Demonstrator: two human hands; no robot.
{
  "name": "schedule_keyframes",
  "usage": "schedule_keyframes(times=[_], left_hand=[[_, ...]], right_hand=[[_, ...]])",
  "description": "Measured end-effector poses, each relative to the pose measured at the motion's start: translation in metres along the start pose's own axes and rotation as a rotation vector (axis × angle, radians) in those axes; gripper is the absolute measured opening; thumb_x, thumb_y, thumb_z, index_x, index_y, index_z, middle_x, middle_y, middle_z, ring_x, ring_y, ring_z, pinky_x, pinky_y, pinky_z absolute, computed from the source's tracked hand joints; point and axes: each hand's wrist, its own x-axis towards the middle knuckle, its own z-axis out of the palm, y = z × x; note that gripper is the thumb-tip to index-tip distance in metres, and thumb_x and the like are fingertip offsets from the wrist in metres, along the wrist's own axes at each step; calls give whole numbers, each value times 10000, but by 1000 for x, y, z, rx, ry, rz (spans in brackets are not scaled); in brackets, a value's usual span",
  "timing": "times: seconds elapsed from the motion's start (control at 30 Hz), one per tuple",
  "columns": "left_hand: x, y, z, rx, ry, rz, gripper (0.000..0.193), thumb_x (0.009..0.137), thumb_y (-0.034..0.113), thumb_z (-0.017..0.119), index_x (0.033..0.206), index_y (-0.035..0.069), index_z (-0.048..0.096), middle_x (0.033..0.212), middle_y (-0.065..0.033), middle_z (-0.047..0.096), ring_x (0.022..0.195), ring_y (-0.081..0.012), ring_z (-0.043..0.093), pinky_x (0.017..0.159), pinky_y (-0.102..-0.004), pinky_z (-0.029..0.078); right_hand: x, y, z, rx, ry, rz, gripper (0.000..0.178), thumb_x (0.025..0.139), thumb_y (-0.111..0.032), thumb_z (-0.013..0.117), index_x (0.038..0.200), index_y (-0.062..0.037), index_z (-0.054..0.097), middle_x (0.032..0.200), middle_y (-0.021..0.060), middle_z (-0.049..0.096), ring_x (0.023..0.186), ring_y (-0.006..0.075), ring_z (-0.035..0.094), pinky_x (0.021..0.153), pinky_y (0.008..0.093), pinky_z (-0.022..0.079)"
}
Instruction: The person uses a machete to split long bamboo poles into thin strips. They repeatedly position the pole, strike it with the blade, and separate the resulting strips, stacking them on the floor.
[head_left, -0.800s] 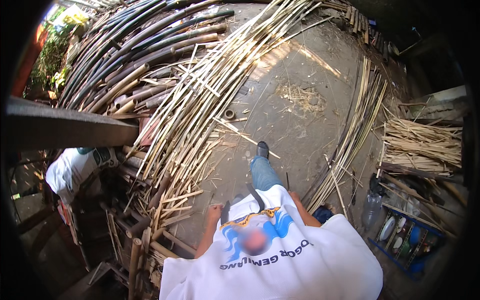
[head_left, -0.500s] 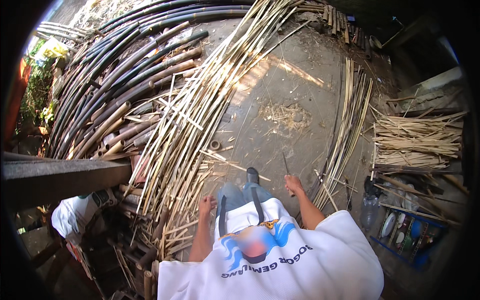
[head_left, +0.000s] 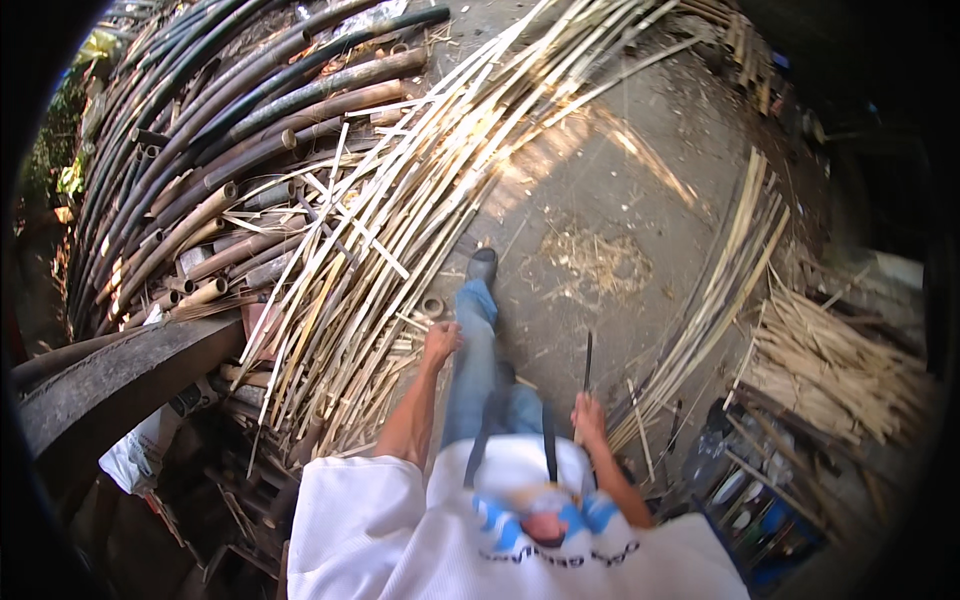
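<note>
Packed dirt ground point(head_left: 620, 180) fills the middle of the yard, sunlit in a slanting band and scattered with a patch of dry shavings point(head_left: 597, 262). To the person's left, thick bamboo poles point(head_left: 250, 130), dark green to brown, lie stacked side by side in a long curving bank, their hollow cut ends facing the ground. Over and against them rests a wide heap of pale split bamboo strips point(head_left: 400, 230), thin and flat, yellow-white where the sun hits, crossing one another at loose angles. A narrower row of strips point(head_left: 722, 290) lies on the ground to the right, and beyond it a bundle of short pale sticks point(head_left: 840, 360).

The person wears a white shirt point(head_left: 400, 540) and blue jeans, one dark shoe point(head_left: 482, 266) stepped forward on the dirt. The right hand point(head_left: 588, 416) is closed around the handle of a long dark blade point(head_left: 587, 362), slim and straight, which points up and away from the body over the ground, near the inner edge of the right-hand row of strips. The left hand point(head_left: 441, 340) is curled into a loose fist beside the forward leg, just beside the lower ends of the strip heap; whether it grips anything cannot be told. A dark curved metal beam point(head_left: 110, 370) crosses the lower left.
</note>
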Motion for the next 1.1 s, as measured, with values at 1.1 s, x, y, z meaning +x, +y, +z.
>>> schedule_keyframes(times=[1.1], left_hand=[[447, 37, -14, 959, -49, 374, 378, 836, 345, 645, 956, -13, 661, 834, -265, 661, 769, -377, 661, 720, -468, 514]], right_hand=[[103, -124, 31, 38, 131, 385, 357, 1003, -359, 490, 869, -32, 540, 620, 30, 534, 583, 111, 505, 552, 282, 387]])
